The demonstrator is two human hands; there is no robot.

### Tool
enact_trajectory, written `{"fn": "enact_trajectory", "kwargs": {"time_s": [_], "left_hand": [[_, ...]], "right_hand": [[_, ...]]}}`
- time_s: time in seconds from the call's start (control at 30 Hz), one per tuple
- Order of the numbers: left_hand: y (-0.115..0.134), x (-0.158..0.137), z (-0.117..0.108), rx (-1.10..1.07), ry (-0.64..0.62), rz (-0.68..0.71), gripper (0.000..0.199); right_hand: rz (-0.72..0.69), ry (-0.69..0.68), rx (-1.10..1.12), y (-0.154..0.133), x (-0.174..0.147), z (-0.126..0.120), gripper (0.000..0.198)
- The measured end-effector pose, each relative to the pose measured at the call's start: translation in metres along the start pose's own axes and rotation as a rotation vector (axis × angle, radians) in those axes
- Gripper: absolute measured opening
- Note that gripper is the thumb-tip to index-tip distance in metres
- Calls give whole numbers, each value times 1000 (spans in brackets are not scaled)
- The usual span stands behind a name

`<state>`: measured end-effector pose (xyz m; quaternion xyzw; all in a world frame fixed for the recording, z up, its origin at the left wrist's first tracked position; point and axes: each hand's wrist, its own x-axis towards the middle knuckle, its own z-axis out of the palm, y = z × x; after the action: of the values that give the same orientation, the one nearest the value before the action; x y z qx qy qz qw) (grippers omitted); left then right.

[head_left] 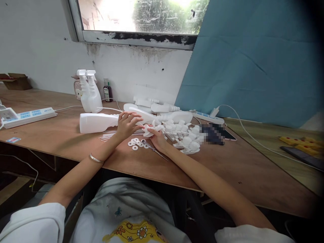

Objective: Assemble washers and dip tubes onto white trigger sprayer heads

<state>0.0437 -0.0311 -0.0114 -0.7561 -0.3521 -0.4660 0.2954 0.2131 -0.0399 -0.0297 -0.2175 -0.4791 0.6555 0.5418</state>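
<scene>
A white trigger spray head [149,131] is gripped in my right hand [158,141], whose thumb and fingers close around its near side. My left hand [128,125] pinches at the left end of the same spray head with thumb and forefinger, its other fingers raised and bent. A thin white tube [110,108] shows behind my left hand; whether it joins the spray head is hidden. Under my hands lie several white ring washers [135,143] and a pair of metal tweezers [154,150]. Several thin white tubes [107,135] lie beneath my left wrist.
More spray heads [188,143] are heaped to the right, beside a phone [229,135]. White bottles lie behind, one large bottle [97,123] at left. Two upright spray bottles [92,96] and a dark bottle [107,91] stand near the wall. Power strips [31,116] sit on the table.
</scene>
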Motion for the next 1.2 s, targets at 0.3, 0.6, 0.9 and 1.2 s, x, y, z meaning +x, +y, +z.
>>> {"fn": "enact_trajectory", "kwargs": {"time_s": [0.3, 0.6, 0.9, 1.2], "left_hand": [[12, 6, -3, -379, 74, -465, 56], [26, 8, 4, -1225, -407, -739, 38], [10, 7, 5, -1337, -317, -996, 33], [3, 11, -2, -1665, -545, -1155, 25]], "right_hand": [[-89, 275, 4, -3, -1, 2, 38], [-279, 240, -366, 1, -7, 6, 24], [-350, 273, -419, -6, -4, 0, 33], [-229, 103, -230, 0, -7, 6, 26]]}}
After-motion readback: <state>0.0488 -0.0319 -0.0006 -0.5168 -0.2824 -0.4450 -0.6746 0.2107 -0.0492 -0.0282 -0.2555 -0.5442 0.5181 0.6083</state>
